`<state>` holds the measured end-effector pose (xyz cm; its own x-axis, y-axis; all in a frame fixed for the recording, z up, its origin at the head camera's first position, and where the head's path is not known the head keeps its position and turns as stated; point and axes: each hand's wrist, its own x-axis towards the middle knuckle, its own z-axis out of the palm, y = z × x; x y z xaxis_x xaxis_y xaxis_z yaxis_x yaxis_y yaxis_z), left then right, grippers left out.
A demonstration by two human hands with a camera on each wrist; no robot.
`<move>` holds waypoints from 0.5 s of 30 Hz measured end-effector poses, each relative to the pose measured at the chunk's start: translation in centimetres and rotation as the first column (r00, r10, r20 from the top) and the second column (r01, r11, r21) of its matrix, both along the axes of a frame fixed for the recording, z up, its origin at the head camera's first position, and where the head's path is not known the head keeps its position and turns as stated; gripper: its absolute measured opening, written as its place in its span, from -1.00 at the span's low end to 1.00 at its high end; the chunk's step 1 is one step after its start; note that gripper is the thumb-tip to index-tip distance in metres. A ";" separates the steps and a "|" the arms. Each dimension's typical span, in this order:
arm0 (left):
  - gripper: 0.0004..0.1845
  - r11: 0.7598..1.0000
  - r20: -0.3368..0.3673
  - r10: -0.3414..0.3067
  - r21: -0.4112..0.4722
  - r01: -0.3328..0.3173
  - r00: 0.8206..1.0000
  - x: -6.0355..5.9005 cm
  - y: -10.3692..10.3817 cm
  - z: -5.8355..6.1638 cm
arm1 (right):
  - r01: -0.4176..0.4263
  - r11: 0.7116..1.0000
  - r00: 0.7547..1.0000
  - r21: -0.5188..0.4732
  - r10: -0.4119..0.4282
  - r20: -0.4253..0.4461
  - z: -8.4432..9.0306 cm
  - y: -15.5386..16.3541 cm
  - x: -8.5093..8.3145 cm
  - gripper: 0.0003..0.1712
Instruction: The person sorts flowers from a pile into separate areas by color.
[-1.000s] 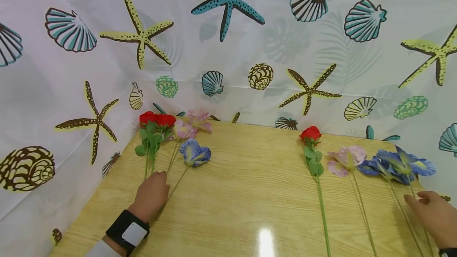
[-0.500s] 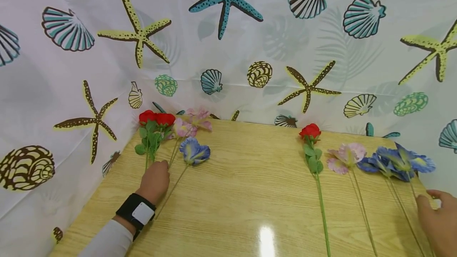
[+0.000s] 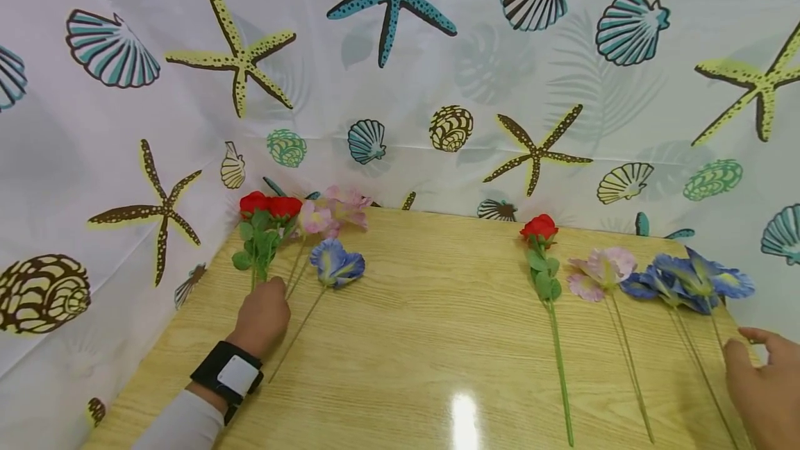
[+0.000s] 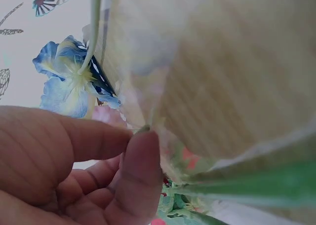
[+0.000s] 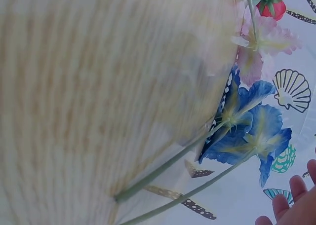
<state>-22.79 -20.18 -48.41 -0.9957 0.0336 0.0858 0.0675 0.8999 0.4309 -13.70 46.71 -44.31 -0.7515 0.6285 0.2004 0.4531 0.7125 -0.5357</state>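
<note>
My left hand is low over the stems at the table's left side. Its thumb and index finger pinch a thin green stem; the stem appears to belong to a pink flower. Left of that are red roses with green leaves, and to the right lies a blue iris. My right hand is at the right edge beside the stems of two blue irises. Its thumb and fingers are apart, and nothing shows between them. In the right wrist view its fingertips are at the lower right.
A single red rose and a pink flower lie left of the right-hand irises, stems toward me. The wooden table meets a white curtain printed with shells and starfish at its back and sides.
My right hand has shifted right, and its thumb and fingers have spread apart. The left hand has moved slightly farther up the stems. The flowers stay about where they were.
</note>
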 end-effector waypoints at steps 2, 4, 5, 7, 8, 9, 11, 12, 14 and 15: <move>-0.85 1.000 -0.004 0.013 0.016 -0.013 1.000 0.1 -0.1 0.1 | -0.010 0.999 1.000 -0.042 0.010 0.000 0.0 -0.4 -0.1 -0.38; -0.84 0.999 -0.012 0.022 0.027 -0.022 1.000 0.3 -0.2 0.2 | -0.031 0.996 0.999 -0.082 0.029 -0.017 0.0 -0.8 -0.2 -0.39; -0.83 0.999 -0.017 0.027 0.034 -0.026 0.999 0.5 -0.1 0.3 | -0.045 0.995 0.999 -0.093 0.043 -0.028 0.1 -1.0 -0.2 -0.39; -0.81 0.997 -0.008 0.033 0.064 -0.033 0.999 0.7 -0.1 0.5 | -0.068 0.993 0.997 -0.095 0.064 -0.045 0.2 -1.5 -0.2 -0.41; -0.80 0.996 -0.006 0.033 0.080 -0.033 0.999 0.9 -0.1 0.6 | -0.076 0.993 0.996 -0.091 0.071 -0.058 0.3 -1.8 -0.2 -0.42; -0.78 0.995 -0.006 0.033 0.096 -0.032 0.999 1.0 0.0 0.7 | -0.088 0.992 0.994 -0.088 0.082 -0.073 0.4 -2.1 -0.2 -0.43; -0.76 0.992 -0.012 0.031 0.126 -0.029 0.999 1.2 0.1 0.9 | -0.108 0.991 0.991 -0.081 0.100 -0.089 0.6 -2.9 -0.3 -0.44; -0.76 0.990 -0.018 0.030 0.142 -0.027 0.999 1.3 0.1 1.0 | -0.119 0.989 0.990 -0.087 0.111 -0.093 0.7 -3.3 -0.4 -0.45; -0.75 0.986 -0.047 0.025 0.166 -0.016 0.999 1.4 0.3 1.0 | -0.143 0.985 0.986 -0.098 0.133 -0.106 0.8 -4.2 -0.5 -0.46; -0.75 0.983 -0.063 0.025 0.181 -0.013 0.998 1.5 0.4 1.0 | -0.158 0.982 0.983 -0.103 0.145 -0.116 0.8 -4.6 -0.6 -0.47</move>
<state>-21.30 -19.77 -47.43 -0.9883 -0.0068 0.1526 0.0842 0.8091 0.5816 -14.27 42.13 -43.52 -0.8175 0.5320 0.2205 0.2798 0.7016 -0.6553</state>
